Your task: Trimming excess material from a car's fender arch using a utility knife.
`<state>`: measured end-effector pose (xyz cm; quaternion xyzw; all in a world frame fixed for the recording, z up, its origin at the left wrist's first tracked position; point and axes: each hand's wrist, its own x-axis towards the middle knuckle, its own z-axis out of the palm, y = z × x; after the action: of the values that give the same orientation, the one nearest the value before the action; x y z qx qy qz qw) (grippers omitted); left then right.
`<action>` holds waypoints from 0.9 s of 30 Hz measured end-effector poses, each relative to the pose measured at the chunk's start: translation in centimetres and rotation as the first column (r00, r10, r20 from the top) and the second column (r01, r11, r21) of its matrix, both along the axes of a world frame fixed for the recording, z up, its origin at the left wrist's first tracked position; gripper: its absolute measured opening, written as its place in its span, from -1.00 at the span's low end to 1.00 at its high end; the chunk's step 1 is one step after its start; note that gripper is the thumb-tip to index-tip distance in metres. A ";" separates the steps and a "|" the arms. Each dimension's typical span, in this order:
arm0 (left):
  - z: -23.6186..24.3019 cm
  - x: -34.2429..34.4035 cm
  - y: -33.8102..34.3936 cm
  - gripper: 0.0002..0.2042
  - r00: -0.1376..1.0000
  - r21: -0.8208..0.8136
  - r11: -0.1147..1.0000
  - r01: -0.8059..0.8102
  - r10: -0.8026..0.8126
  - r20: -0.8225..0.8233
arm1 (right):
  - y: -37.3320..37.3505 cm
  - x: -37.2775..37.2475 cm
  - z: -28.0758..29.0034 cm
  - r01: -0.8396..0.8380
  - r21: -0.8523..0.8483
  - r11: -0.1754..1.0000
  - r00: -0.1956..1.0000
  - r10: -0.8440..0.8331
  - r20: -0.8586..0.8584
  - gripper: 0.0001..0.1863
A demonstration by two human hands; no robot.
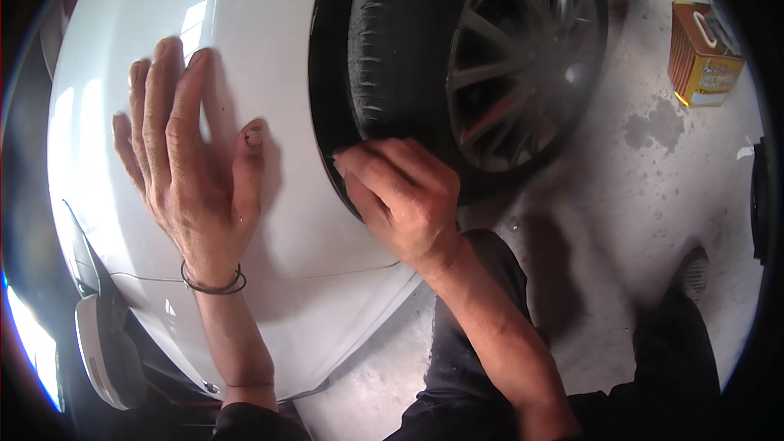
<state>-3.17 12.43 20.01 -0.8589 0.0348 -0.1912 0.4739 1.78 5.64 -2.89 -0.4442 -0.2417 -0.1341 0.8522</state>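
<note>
- My right hand (pixel 400 196) is closest to me, fingers curled tight over the fender's (pixel 269 114) arch lip (pixel 327 139), pinching that black edge right where the tyre (pixel 392 41) sits behind it.
- My left hand (pixel 184 159) lies open and flat on the white fender, fingers spread and pointing up the panel, gripping nothing, just pressing. A dark band (pixel 214 284) sits on that wrist.
- The fender is on the car, beside the wheel (pixel 523 57); its long axis runs from the mirror (pixel 102 347) at my lower left toward the arch, which opens to my right.
- As I judge it, the work is at an early or middle stage: the panel is mounted and the lip only gripped, nothing visibly removed.
- Farther off, an orange can (pixel 702 53) stands on the stained concrete floor (pixel 653 163), well apart from the wheel.
</note>
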 end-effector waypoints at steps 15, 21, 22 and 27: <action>-0.1 0.1 0.3 -0.40 1.000 -0.020 1.000 -0.005 0.005 0.009 | 1.7 -0.3 -1.2 0.054 0.005 0.999 0.996 -0.054 0.068 -0.69; -0.2 0.0 0.3 -0.40 1.000 -0.031 1.000 -0.005 0.005 0.026 | 1.0 0.8 -0.7 0.117 -0.048 0.992 0.984 -0.109 0.141 -0.69; -0.2 0.0 0.3 -0.40 1.000 -0.033 0.999 -0.003 0.004 0.028 | 0.9 1.1 -0.7 0.151 -0.055 0.987 0.975 -0.140 0.174 -0.69; 0.0 0.1 0.4 -0.40 1.000 -0.008 1.000 0.000 0.000 0.012 | 2.4 3.6 0.1 0.156 -0.030 0.987 0.985 -0.153 0.086 -0.72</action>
<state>-3.10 12.82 19.98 -0.8597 0.0310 -0.1965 0.4705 5.42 8.00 -2.76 -0.4710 -0.2445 -0.2136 0.8202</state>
